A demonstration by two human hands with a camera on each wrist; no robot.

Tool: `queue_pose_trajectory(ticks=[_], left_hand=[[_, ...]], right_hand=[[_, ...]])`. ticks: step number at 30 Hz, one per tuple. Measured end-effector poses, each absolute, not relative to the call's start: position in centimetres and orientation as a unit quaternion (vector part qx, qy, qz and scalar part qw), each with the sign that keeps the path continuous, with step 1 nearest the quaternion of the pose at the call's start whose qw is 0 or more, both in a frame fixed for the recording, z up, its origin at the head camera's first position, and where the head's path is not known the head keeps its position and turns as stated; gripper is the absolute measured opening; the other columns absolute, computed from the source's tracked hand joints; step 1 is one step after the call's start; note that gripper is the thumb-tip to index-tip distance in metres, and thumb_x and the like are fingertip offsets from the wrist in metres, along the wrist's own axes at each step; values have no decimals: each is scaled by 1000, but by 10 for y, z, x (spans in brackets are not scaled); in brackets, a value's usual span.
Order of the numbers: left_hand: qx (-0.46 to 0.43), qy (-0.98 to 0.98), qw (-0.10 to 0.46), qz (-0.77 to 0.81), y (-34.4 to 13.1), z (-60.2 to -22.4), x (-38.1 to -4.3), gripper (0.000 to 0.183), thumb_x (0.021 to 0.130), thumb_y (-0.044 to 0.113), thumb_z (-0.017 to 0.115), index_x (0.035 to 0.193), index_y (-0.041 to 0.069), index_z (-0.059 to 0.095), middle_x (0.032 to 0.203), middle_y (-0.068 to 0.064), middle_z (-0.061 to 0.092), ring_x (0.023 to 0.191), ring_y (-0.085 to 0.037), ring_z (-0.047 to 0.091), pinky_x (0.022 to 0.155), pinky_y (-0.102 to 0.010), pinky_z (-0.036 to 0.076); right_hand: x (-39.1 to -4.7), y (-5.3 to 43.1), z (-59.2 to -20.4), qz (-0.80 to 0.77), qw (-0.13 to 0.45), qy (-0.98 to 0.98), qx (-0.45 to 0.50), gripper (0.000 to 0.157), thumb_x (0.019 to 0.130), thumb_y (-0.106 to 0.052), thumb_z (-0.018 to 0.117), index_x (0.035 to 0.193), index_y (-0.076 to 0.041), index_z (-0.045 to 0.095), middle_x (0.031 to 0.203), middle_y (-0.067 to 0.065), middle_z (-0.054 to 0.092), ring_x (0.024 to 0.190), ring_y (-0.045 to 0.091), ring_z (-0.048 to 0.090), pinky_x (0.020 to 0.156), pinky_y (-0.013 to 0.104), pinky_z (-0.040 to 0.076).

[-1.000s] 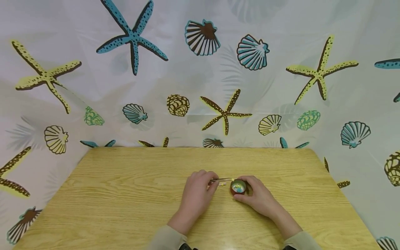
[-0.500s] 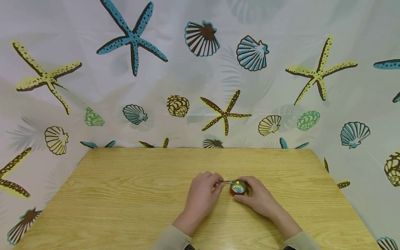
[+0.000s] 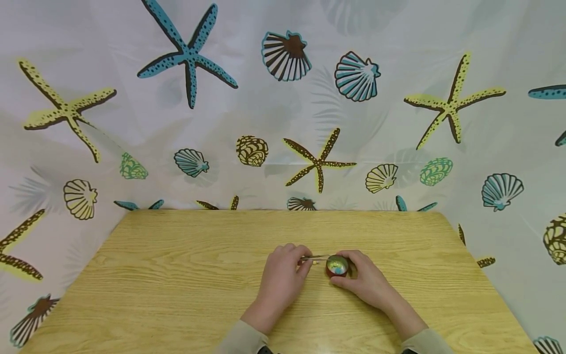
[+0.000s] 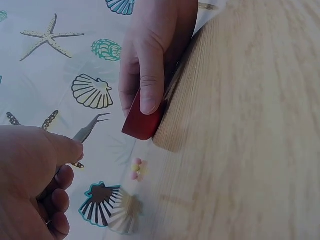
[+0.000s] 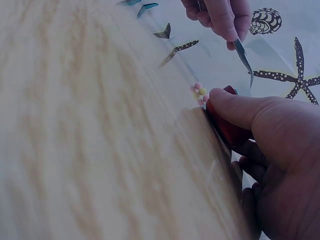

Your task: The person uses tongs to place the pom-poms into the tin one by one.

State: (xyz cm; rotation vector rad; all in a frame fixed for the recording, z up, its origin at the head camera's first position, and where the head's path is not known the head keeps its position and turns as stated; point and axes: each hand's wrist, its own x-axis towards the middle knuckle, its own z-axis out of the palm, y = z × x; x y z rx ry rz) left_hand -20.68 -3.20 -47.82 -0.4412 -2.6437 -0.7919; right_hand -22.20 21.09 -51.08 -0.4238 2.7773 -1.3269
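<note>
My left hand (image 3: 283,273) pinches a pair of tweezers (image 4: 90,127) with bent tips. In the left wrist view the tips stand apart with nothing between them, just left of a small red bowl (image 4: 142,120). My right hand (image 3: 369,280) grips that bowl between thumb and fingers. The head view looks into the bowl (image 3: 337,266), where blue, yellow and whitish bits lie. Several small pink and yellow beads (image 5: 200,92) sit in a cluster on the table beside the bowl, partly hidden by the left hand in the head view.
Both hands work over a wood-grain table (image 3: 185,275). Behind it and along both sides hangs a pale cloth (image 3: 265,108) printed with starfish and shells.
The tweezers carried a yellow bead right over the bowl and released it there. My left hand has since drawn back left with bare tips. The right hand and bowl stayed put.
</note>
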Motion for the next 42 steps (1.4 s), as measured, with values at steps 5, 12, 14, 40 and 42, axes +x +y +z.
queue_pose_trajectory(ticks=[5,12,14,40,42], left_hand=[[-144,-929,186,-285,-43,-477,-206,8,100,18,86,105,18,81,91,5,69,85,-16,60,77,-36,49],[-132,-929,192,-286,-60,-484,-208,9,99,15,86,106,17,81,92,4,70,86,-18,62,79,-39,50],[-127,-931,188,-285,-63,-485,-208,9,99,16,86,106,17,81,92,4,70,86,-18,62,79,-39,50],[-124,-941,144,-280,-70,-497,-215,6,101,17,84,106,17,82,86,6,64,79,-15,53,73,-36,45],[-126,-941,143,-278,-70,-499,-216,6,100,17,85,106,16,82,85,7,64,79,-15,53,73,-37,45]], right_hand=[[-222,211,-511,-426,14,894,-138,61,95,-37,90,146,-12,66,144,8,65,138,33,58,118,61,42],[-221,211,-511,-426,17,894,-136,61,96,-36,90,146,-13,66,144,8,64,139,34,58,118,61,42],[-220,211,-511,-426,17,894,-136,61,96,-36,90,146,-13,66,144,8,64,139,34,58,118,61,42],[-220,212,-512,-428,24,893,-136,62,96,-39,89,148,-14,65,146,7,64,140,34,57,118,62,42],[-220,212,-512,-428,24,893,-136,62,96,-39,89,148,-14,65,145,7,64,139,34,57,118,62,42]])
